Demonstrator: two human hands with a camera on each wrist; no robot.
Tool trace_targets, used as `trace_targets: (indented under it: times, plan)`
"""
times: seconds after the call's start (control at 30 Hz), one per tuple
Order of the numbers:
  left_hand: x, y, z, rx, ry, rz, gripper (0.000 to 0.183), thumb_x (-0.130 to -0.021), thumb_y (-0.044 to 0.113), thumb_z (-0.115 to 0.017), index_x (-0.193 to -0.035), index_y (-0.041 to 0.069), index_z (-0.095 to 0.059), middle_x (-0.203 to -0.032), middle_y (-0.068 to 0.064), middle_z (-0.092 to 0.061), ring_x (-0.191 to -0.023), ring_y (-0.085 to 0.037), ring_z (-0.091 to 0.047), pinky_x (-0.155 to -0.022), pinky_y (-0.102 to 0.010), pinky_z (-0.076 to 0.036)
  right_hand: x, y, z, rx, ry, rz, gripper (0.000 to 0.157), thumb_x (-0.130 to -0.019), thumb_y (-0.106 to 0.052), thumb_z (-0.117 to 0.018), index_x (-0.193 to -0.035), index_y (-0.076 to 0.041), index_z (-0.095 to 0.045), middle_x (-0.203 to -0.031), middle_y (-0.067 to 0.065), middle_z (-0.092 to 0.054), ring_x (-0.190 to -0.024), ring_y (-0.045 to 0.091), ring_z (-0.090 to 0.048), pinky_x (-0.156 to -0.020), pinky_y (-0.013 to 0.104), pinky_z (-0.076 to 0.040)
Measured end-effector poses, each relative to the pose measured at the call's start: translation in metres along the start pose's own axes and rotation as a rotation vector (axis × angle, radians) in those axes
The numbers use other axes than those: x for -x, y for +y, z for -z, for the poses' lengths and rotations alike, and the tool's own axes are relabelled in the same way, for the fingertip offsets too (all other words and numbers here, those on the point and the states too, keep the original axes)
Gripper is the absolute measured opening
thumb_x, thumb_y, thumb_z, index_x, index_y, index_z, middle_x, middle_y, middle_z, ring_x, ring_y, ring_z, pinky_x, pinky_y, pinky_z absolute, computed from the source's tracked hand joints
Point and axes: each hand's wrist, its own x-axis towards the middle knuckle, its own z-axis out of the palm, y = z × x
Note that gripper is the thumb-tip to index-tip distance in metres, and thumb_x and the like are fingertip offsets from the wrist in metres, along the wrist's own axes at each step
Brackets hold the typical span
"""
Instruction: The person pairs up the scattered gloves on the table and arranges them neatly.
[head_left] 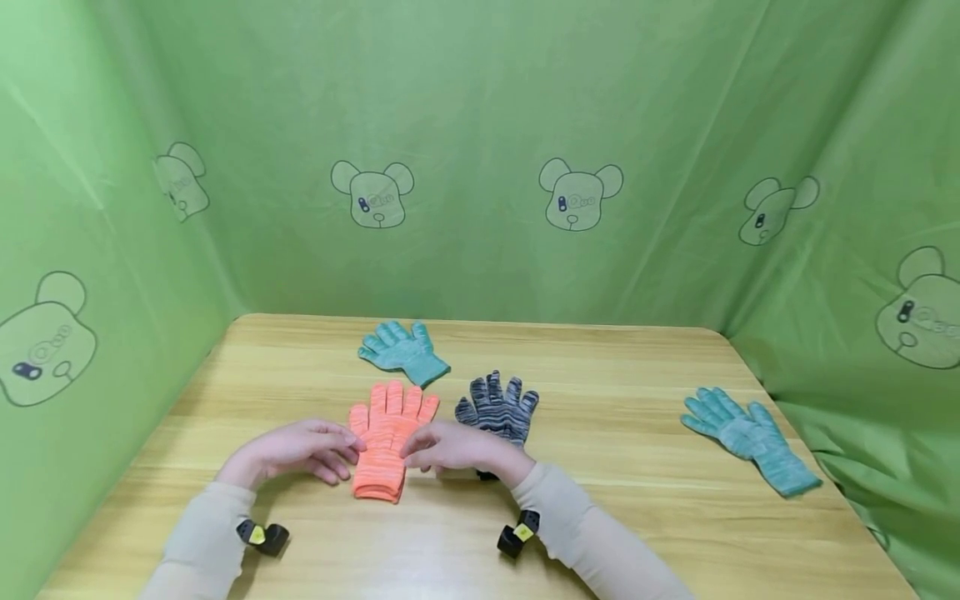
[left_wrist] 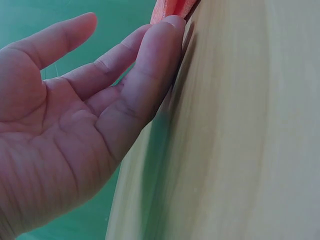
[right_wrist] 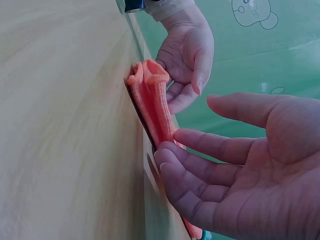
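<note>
Orange knit glove [head_left: 384,446]: laid flat on the wood-grain counter [head_left: 375,558], fingers pointing away from the wearer; ribbed cuff showing two layered edges, one glove or two cannot be told. Landmark for all entries.

Left hand [head_left: 300,450]: released, fingers loosely bent, tips at the orange glove's left edge; any pressure there cannot be told.

Right hand [head_left: 461,447]: released, grasping nothing, fingertips touching the orange glove's right edge near the cuff.

Black-and-grey striped knit glove [head_left: 502,414]: just right of the orange glove, partly hidden by the right hand.

Teal knit glove, first [head_left: 405,354]: just beyond the orange glove's fingers, cuff angled rightward.

Teal knit glove, second [head_left: 750,437]: well to the right of the orange glove, cuff toward the near right.

Wrist devices, two, black [head_left: 262,536]: worn on the pale sleeves [head_left: 210,533], nearer the wearer than the orange glove; yellow labels, marks too small to read.

Green cloth [head_left: 480,275]: beyond and either side of the orange glove; printed bear heads [head_left: 378,200] with rounded lettering across the eyes, too faint to read surely.
</note>
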Motion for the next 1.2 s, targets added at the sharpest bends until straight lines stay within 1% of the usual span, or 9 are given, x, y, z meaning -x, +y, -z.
trace_targets:
  times: [0.17, 0.33, 0.4, 0.47, 0.7, 0.77, 0.9, 0.97, 1.2]
  plan:
    - [0.0002, 0.0002, -0.001, -0.001, 0.005, 0.002, 0.045, -0.102, 0.026, -0.049, -0.127, -0.011, -0.053, -0.111, -0.012, -0.067, -0.091, -0.019, -0.069, -0.082, -0.033, -0.06, -0.0004, -0.0013, -0.0034, 0.018, -0.004, 0.009, 0.027, -0.095, -0.025, -0.062, -0.115, -0.009, -0.068, -0.107, 0.001, -0.069, -0.086, 0.013, -0.06, -0.066, 0.024, -0.052]
    - [0.0014, 0.0015, -0.0019, -0.007, 0.007, 0.001, 0.045, -0.102, 0.026, -0.049, -0.127, -0.011, -0.054, -0.112, -0.012, -0.067, -0.092, -0.019, -0.069, -0.082, -0.033, -0.06, -0.0011, -0.0012, -0.0057, 0.052, 0.002, 0.027, 0.025, -0.095, -0.025, -0.062, -0.113, -0.01, -0.07, -0.109, 0.0, -0.069, -0.076, 0.012, -0.057, -0.061, 0.019, -0.048]
    - [0.0021, 0.0019, -0.0018, -0.011, 0.002, -0.003, 0.046, -0.102, 0.026, -0.048, -0.127, -0.012, -0.053, -0.113, -0.013, -0.068, -0.092, -0.019, -0.069, -0.082, -0.033, -0.06, -0.0004, -0.0021, -0.0059, 0.068, 0.005, 0.032, 0.025, -0.095, -0.025, -0.062, -0.112, -0.01, -0.071, -0.11, 0.0, -0.069, -0.077, 0.01, -0.058, -0.062, 0.019, -0.048]
    - [0.0026, 0.0022, -0.0021, -0.009, -0.001, -0.005, 0.045, -0.102, 0.025, -0.049, -0.126, -0.013, -0.054, -0.112, -0.013, -0.068, -0.091, -0.019, -0.069, -0.082, -0.033, -0.061, -0.0001, -0.0027, -0.006, 0.088, 0.008, 0.034, 0.025, -0.095, -0.025, -0.062, -0.112, -0.01, -0.071, -0.11, 0.001, -0.069, -0.08, 0.009, -0.058, -0.065, 0.02, -0.05]
    - [0.0045, 0.0032, -0.002, -0.014, -0.007, -0.014, 0.044, -0.102, 0.024, -0.048, -0.126, -0.013, -0.054, -0.11, -0.014, -0.069, -0.088, -0.019, -0.069, -0.081, -0.034, -0.061, 0.0004, -0.0029, -0.0048, 0.19, 0.024, 0.025, 0.026, -0.094, -0.03, -0.063, -0.11, -0.013, -0.072, -0.112, -0.001, -0.071, -0.1, 0.006, -0.061, -0.087, 0.021, -0.05]
    - [0.004, 0.0025, -0.0006, -0.01, 0.001, -0.015, 0.044, -0.102, 0.024, -0.047, -0.126, -0.012, -0.053, -0.11, -0.014, -0.068, -0.088, -0.019, -0.069, -0.081, -0.034, -0.061, 0.0009, -0.0025, -0.0034, 0.189, 0.027, 0.024, 0.025, -0.094, -0.031, -0.062, -0.111, -0.014, -0.072, -0.111, -0.002, -0.07, -0.102, 0.007, -0.061, -0.088, 0.023, -0.05]
    - [0.0026, 0.0016, 0.0027, 0.013, 0.009, -0.021, 0.043, -0.102, 0.026, -0.047, -0.125, -0.011, -0.053, -0.108, -0.014, -0.067, -0.088, -0.02, -0.069, -0.081, -0.035, -0.061, 0.0019, -0.0025, 0.0015, 0.17, 0.049, 0.032, 0.024, -0.095, -0.032, -0.061, -0.11, -0.016, -0.071, -0.106, -0.005, -0.07, -0.096, 0.006, -0.06, -0.083, 0.023, -0.05]
    - [0.0027, 0.0018, 0.0028, 0.006, -0.001, -0.032, 0.044, -0.102, 0.026, -0.047, -0.124, -0.012, -0.054, -0.109, -0.015, -0.067, -0.089, -0.021, -0.069, -0.082, -0.035, -0.061, 0.0012, -0.0023, 0.0023, 0.15, 0.051, 0.056, 0.023, -0.095, -0.03, -0.062, -0.108, -0.015, -0.071, -0.104, -0.004, -0.069, -0.092, 0.005, -0.059, -0.08, 0.023, -0.05]
    - [0.0041, 0.0037, -0.0033, -0.039, -0.033, -0.018, 0.041, -0.101, 0.025, -0.05, -0.12, -0.011, -0.058, -0.106, -0.015, -0.07, -0.088, -0.02, -0.069, -0.08, -0.035, -0.061, -0.0001, -0.0046, -0.0045, 0.146, -0.017, 0.095, 0.021, -0.094, -0.029, -0.063, -0.106, -0.015, -0.073, -0.101, -0.006, -0.07, -0.089, 0.001, -0.058, -0.079, 0.019, -0.049]
